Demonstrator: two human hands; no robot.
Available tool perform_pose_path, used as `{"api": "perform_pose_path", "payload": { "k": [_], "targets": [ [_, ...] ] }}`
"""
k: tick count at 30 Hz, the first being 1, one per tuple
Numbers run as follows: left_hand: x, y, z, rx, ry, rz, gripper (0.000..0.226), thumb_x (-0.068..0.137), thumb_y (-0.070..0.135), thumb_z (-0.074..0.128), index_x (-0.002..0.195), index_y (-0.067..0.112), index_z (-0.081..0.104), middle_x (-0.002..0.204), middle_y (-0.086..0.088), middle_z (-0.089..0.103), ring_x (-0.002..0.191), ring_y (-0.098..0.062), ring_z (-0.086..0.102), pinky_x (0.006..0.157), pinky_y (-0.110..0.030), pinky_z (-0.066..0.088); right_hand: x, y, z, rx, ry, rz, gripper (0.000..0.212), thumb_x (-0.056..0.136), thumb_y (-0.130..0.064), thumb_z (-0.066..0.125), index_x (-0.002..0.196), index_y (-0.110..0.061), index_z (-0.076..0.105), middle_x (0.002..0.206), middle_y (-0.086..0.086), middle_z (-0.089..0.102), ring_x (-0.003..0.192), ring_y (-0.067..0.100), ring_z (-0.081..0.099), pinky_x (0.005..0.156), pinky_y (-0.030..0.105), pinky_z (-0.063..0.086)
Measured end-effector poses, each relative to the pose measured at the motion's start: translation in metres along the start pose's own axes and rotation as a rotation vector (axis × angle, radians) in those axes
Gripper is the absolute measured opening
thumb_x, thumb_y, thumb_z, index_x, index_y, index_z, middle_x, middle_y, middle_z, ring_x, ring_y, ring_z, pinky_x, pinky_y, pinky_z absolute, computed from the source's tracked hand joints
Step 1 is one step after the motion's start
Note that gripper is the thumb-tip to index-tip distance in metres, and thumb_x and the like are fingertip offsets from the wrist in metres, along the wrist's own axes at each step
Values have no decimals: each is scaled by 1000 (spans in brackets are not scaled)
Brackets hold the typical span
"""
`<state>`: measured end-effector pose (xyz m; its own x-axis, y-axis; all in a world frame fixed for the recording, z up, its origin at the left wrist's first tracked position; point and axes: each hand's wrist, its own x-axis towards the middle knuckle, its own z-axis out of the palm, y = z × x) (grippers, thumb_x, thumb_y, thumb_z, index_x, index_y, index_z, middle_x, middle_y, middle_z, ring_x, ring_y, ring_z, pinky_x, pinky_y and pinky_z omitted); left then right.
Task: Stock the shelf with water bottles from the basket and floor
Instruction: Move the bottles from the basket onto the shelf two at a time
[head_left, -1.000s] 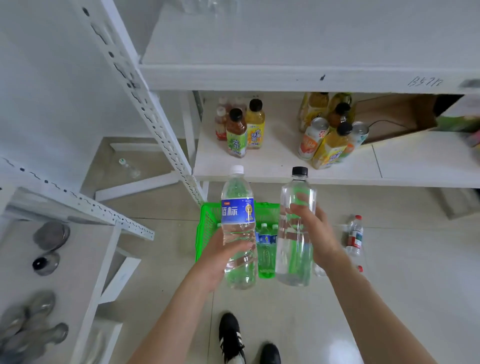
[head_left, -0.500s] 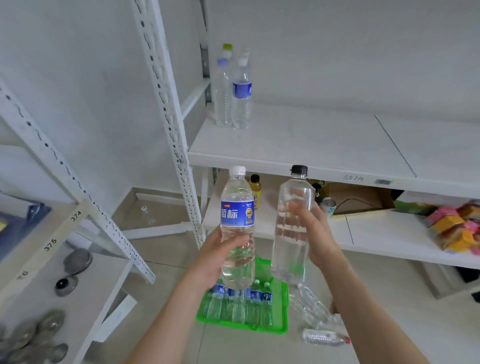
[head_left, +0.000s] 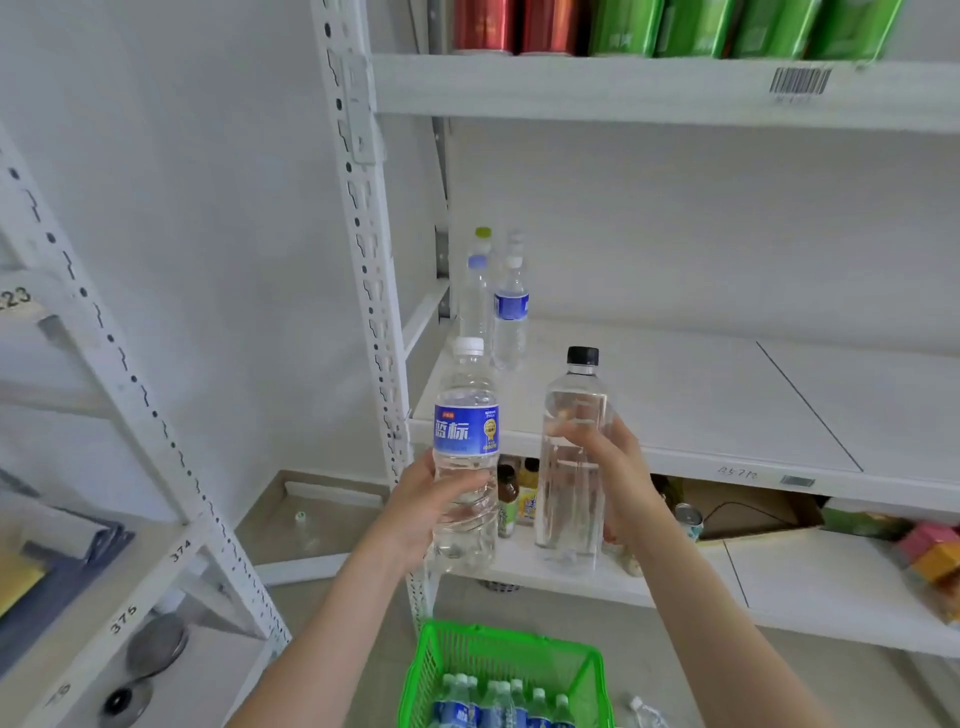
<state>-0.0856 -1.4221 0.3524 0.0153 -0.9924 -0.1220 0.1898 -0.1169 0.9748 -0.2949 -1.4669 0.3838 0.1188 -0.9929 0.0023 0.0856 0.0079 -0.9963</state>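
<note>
Facing shelf, gripping blue btl w/ L hand, clear btl w/ R hand, carrying; prob. needing upright setting on shelf.

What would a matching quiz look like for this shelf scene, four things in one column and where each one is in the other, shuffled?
Things
1. blue-label water bottle
2. black-capped clear bottle
3. green basket
4. red cans

Places
A. on the top shelf
B. gripped by the right hand
C. on the floor, with bottles inside
D. gripped by the left hand

Pairs: 1-D, 2-B, 3-C, 4-A
</note>
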Motion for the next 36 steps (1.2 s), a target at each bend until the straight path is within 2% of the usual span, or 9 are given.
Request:
{"api": "perform_pose_path", "payload": {
  "k": [3,5,11,16,19,23,28,32,36],
  "targets": [
    [26,16,-15,50,8,14,59,51,34,84,105,17,69,97,-8,75,94,-27,69,91,-48,51,27,-4,13,36,9,-29,47,66,-34,74,111,-22,63,105,10,71,90,31,70,81,51,57],
    [44,25,-25,78,17,26,61,50,34,85,106,17,69,98,-7,75,95,-26,70,91,-46,51,46,-4,19,56,19,-39,47,65,-33,77,108,-21,64,102,11,71,91,36,69,83,57,56],
    [103,37,-38,110,66,39,49,63,15,86,108,18,67,97,-3,75,92,-20,70,83,-36,50,102,-7,29,91,28,-72,50,65,-22,77,113,-20,61,102,8,71,83,28,73,83,56,56],
    [151,38,-40,117,105,43,53,65,9,86,113,17,65,100,-2,75,96,-18,70,90,-35,51,150,-5,28,76,-7,-53,55,65,-21,78,116,-20,59,112,14,68,86,28,73,88,59,51],
    [175,38,-38,106,151,43,47,69,2,82,109,19,65,95,2,76,92,-12,70,76,-22,49,178,-3,29,92,-2,-35,67,53,-26,83,115,-29,59,117,11,66,92,31,72,89,58,50],
    [209,36,-40,133,179,43,51,66,2,85,108,23,64,98,3,75,96,-12,68,84,-27,49,210,5,31,34,-14,-54,63,54,-25,86,110,-36,60,113,3,69,101,31,69,78,46,49],
    [245,33,-47,162,164,16,56,64,1,85,111,21,63,102,2,73,96,-12,68,76,-23,48,241,14,35,54,-18,-79,57,59,-12,82,110,-18,59,101,-1,70,85,15,67,59,15,48],
    [270,26,-53,194,180,-17,75,46,15,90,116,21,63,105,0,73,102,-21,67,91,-41,54,266,26,38,91,-34,-81,57,62,-2,81,113,-13,57,106,5,71,98,26,70,78,31,55],
    [289,24,-56,189,151,-4,83,38,22,89,117,21,63,105,0,73,103,-22,67,95,-45,53,285,37,43,93,-41,-83,61,62,4,78,116,-10,54,99,5,73,98,30,70,77,36,53]
  ]
}}
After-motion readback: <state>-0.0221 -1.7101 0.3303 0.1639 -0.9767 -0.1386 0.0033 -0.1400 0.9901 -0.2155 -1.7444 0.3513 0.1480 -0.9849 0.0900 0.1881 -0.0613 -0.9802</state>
